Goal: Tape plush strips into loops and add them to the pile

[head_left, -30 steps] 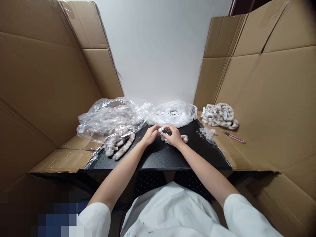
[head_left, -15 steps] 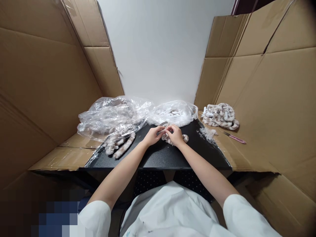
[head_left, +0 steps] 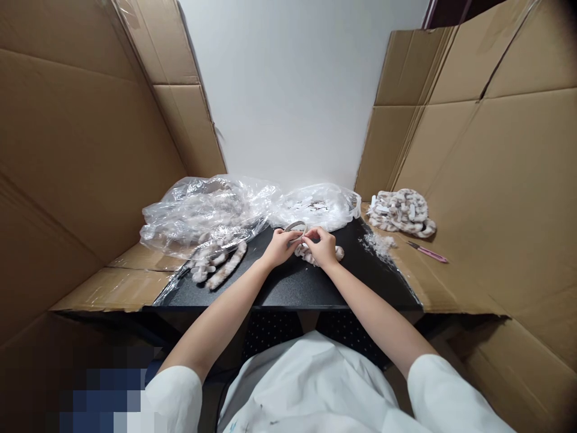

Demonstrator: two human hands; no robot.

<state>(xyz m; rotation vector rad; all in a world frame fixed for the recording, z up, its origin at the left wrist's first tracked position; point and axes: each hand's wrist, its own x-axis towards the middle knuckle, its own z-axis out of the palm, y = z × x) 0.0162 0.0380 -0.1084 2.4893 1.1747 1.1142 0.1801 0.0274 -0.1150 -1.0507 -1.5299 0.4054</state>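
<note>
Above the black table (head_left: 288, 293), my left hand (head_left: 282, 245) is closed on a thin grey band (head_left: 296, 225) that curves into a loop over its fingertips. My right hand (head_left: 321, 245) pinches at the right end of the loop, its fingertips almost touching those of my left hand. What the right fingertips hold is too small to make out. A fluffy brown-and-white piece (head_left: 339, 253) lies on the table, beneath and behind my right hand, partly hidden by it.
Clear plastic bags (head_left: 180, 210) with fluffy pieces lie at the left; loose fluffy strips (head_left: 228, 266) lie before them. A white plastic bag (head_left: 315, 210) sits behind my hands. At right are a fluffy pile (head_left: 401, 211), white scraps (head_left: 381, 245) and pink-handled snips (head_left: 428, 251). Cardboard walls enclose both sides.
The grey band's loop has turned and shows wider above my left hand. Both hands stay in nearly the same place, with a slight shift of the right fingers.
</note>
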